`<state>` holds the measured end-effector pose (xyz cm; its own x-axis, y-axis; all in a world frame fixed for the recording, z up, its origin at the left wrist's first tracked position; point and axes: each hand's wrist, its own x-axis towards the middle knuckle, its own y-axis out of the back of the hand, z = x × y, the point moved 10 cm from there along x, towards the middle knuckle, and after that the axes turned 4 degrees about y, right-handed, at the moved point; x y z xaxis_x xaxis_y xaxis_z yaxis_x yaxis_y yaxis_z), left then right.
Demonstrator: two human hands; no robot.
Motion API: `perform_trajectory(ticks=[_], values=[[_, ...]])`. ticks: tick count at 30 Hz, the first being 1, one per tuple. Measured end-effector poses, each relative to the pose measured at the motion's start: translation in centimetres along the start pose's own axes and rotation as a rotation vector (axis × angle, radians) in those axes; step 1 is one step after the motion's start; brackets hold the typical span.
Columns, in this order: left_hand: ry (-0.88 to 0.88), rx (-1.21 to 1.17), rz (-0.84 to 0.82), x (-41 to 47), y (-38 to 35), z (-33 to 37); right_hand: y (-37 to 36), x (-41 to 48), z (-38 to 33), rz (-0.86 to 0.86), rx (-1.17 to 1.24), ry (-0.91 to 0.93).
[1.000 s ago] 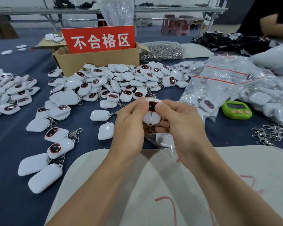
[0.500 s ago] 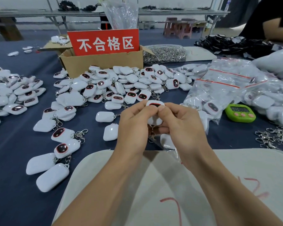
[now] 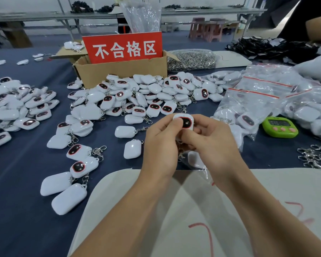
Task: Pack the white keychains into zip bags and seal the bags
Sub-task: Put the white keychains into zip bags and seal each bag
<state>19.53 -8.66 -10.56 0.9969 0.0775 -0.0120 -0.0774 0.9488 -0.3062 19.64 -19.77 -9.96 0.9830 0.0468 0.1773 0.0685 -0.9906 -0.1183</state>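
Both my hands hold one white keychain (image 3: 186, 123) upright over the blue table, its dark red-rimmed face toward me. My left hand (image 3: 160, 147) pinches its left side with thumb and fingers; my right hand (image 3: 211, 143) grips its right side and lower part. The metal clasp hangs hidden between my palms. A clear zip bag (image 3: 196, 162) with another white keychain in it lies on the table just under my right hand. A heap of loose white keychains (image 3: 146, 95) spreads behind my hands.
A cardboard box (image 3: 122, 69) with a red sign stands at the back. Filled zip bags (image 3: 263, 97) pile up at the right, beside a green timer (image 3: 280, 126) and loose metal clasps (image 3: 315, 154). More keychains (image 3: 17, 106) lie at the left. A pale board (image 3: 230, 210) covers the near edge.
The keychain has turned in my hands: its dark face, tipped away and partly covered before, now points up toward me. Both hands stay in the same place.
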Motion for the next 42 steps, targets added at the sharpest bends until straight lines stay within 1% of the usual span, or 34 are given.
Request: perform_trajectory(ticks=[4,9,12,15,17,19,21,24,26,29,32,34,36,40,42], values=[[0.004,-0.015,-0.014,-0.2,-0.2,-0.1,0.3,0.0,0.2,0.058,-0.044,-0.008],[0.029,-0.022,-0.035,-0.2,-0.6,-0.6,0.3,0.0,0.1,0.071,-0.080,0.016],[-0.016,0.010,-0.024,0.1,-0.2,-0.4,0.6,0.1,0.2,0.080,-0.127,0.016],[-0.087,0.053,-0.012,0.1,-0.1,0.4,1.4,0.0,0.7,0.115,-0.198,-0.035],[-0.148,0.105,-0.017,-0.1,-0.3,1.0,0.7,-0.2,0.7,0.056,-0.216,-0.054],[-0.196,0.164,-0.032,-0.3,-0.7,1.7,0.0,-0.5,0.5,0.008,-0.183,-0.049],[-0.210,0.180,-0.012,-0.2,-0.5,2.0,0.0,-0.7,-0.2,0.033,-0.102,-0.010],[-0.216,0.164,0.060,0.2,1.1,2.3,2.0,-0.8,-1.5,0.187,-0.124,0.073],[-0.242,0.260,0.088,0.3,1.7,2.5,2.9,-0.8,-2.5,0.240,-0.128,0.135],[-0.273,0.423,0.120,0.2,1.9,2.4,3.6,-0.7,-3.2,0.281,-0.200,0.201],[-0.296,0.490,0.106,0.0,1.4,2.4,3.8,-0.4,-2.9,0.286,-0.236,0.206],[-0.310,0.532,0.140,-0.3,1.5,2.7,3.7,-0.3,-3.1,0.272,-0.222,0.213],[-0.351,0.566,0.145,-0.6,1.4,3.0,3.8,-0.1,-2.9,0.271,-0.210,0.187],[-0.393,0.607,0.042,-0.9,0.1,2.9,4.6,0.3,-1.7,0.240,-0.174,0.031],[-0.385,0.558,0.024,-0.9,0.1,2.7,4.8,0.5,-1.5,0.199,-0.098,0.004]])
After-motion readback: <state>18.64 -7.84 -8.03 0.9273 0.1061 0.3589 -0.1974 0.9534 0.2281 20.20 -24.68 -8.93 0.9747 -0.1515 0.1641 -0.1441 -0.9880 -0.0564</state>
